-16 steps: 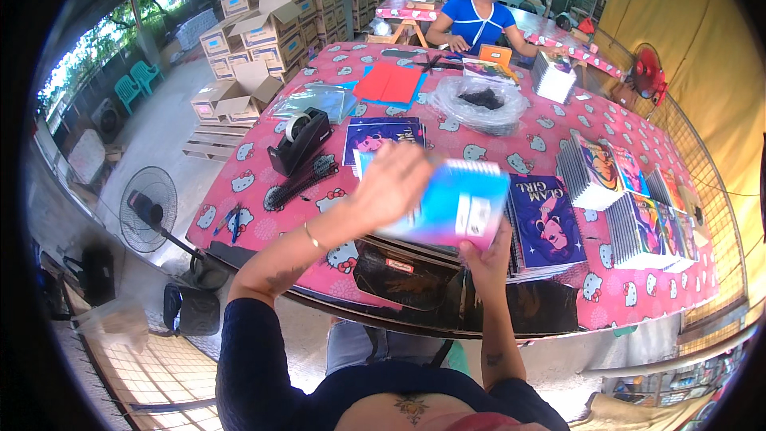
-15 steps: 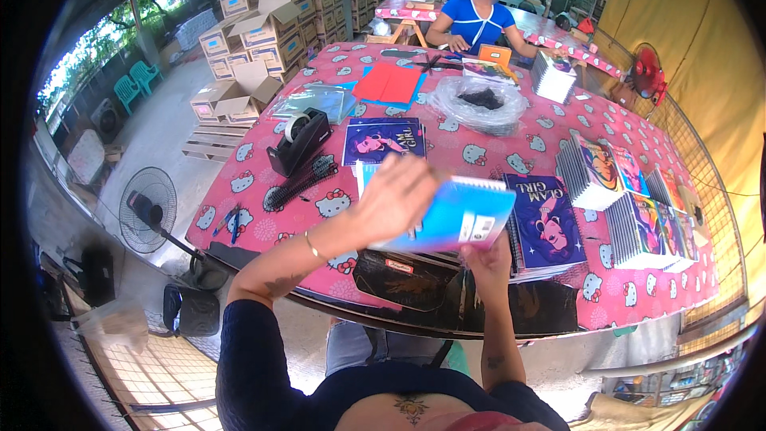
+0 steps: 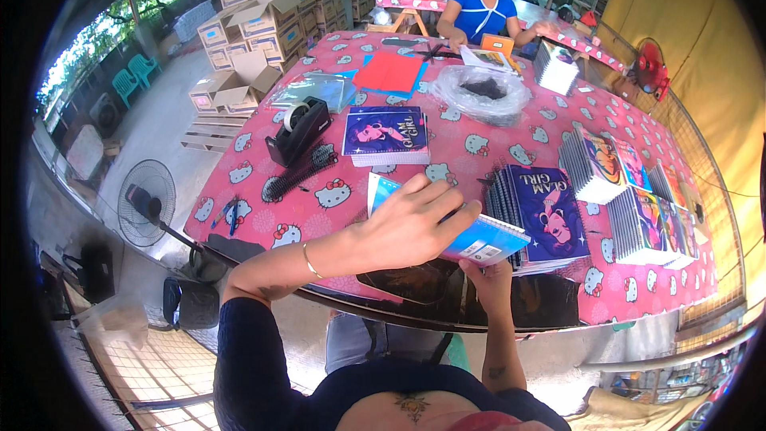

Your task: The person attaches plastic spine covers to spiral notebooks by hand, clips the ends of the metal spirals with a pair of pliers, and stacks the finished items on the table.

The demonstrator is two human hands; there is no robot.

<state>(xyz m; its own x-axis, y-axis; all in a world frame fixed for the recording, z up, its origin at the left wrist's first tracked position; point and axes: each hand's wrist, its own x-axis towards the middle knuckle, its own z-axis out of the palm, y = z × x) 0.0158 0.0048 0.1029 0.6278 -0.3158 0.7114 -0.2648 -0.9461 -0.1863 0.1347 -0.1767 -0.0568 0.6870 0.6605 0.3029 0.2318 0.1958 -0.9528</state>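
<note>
a pink table is filling the middle. counting from the centre of the view, a big pile of purple notebooks is sitting at three o'clock. a black tape holder is standing at ten. a blue notebook is tilting at four. the left hand is bending over it; i am not able to tell if it is gripping. the right hand is pinching its low edge. pens are lying at nine.

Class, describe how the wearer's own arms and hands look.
The left hand and right hand are ungloved. A thin gold-coloured bangle circles the left wrist. Dark navy sleeves cover the upper arms; each forearm bears a dark tattoo.
</note>
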